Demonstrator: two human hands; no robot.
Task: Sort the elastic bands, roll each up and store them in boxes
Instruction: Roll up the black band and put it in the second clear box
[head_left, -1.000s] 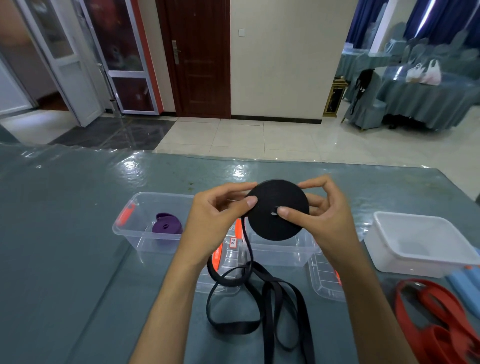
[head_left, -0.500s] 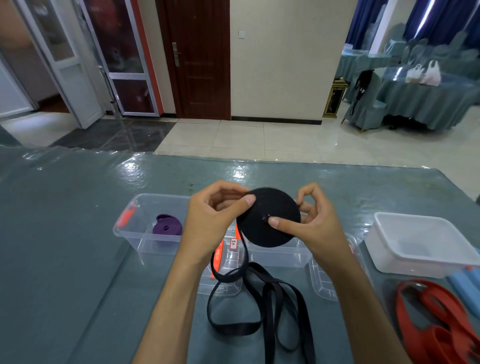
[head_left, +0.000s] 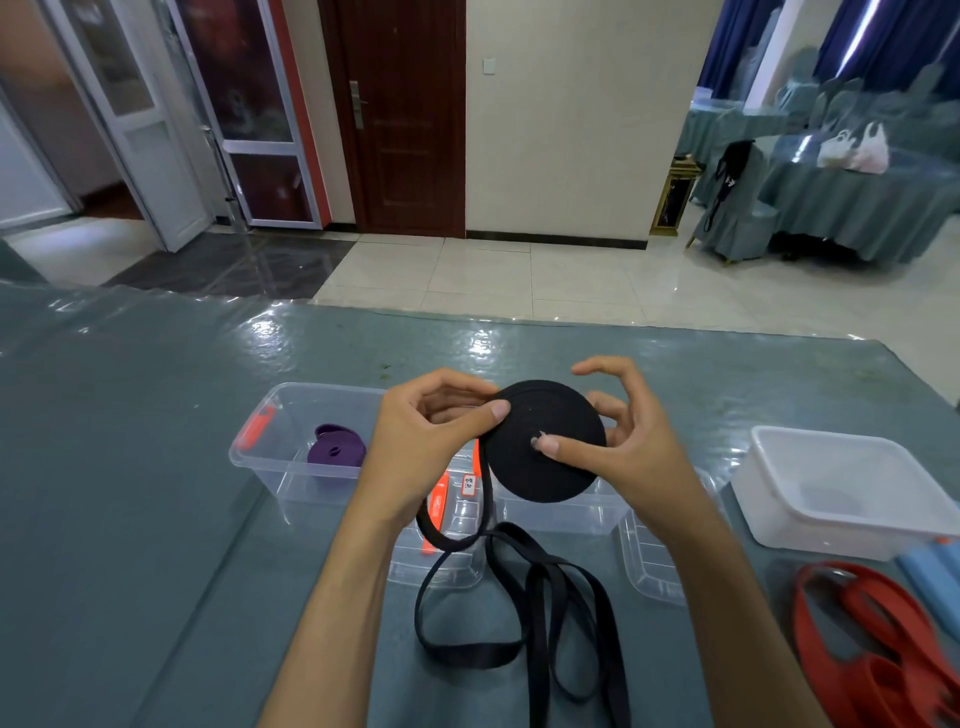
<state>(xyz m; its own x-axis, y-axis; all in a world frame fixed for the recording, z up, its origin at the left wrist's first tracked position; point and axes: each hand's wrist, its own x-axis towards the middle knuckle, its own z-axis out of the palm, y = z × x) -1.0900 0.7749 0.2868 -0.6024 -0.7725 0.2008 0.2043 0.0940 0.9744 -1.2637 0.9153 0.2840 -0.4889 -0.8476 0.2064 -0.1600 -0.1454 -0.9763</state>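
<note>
Both hands hold a black band wound into a flat roll (head_left: 540, 457) above the table. My left hand (head_left: 431, 441) pinches the roll's left edge with the thumb on its face. My right hand (head_left: 618, 447) has its thumb on the roll's centre and fingers behind it, the index finger raised. The unrolled black tail (head_left: 524, 603) hangs down in loops on the table. A rolled purple band (head_left: 335, 452) lies in the left clear box (head_left: 291, 410). A second clear box (head_left: 566, 514) sits behind the roll. Loose red bands (head_left: 878, 634) lie at the right.
A white box (head_left: 841, 493) stands at the right, with blue bands (head_left: 930, 571) beside it. Two clear lids (head_left: 447, 566) (head_left: 649, 571) lie flat in front of the boxes. The table's far edge (head_left: 519, 319) runs across the middle; tiled floor lies beyond.
The roll has dropped slightly and turned between my hands. My right index finger has lifted off the rim, and the tail's loops have shifted a little.
</note>
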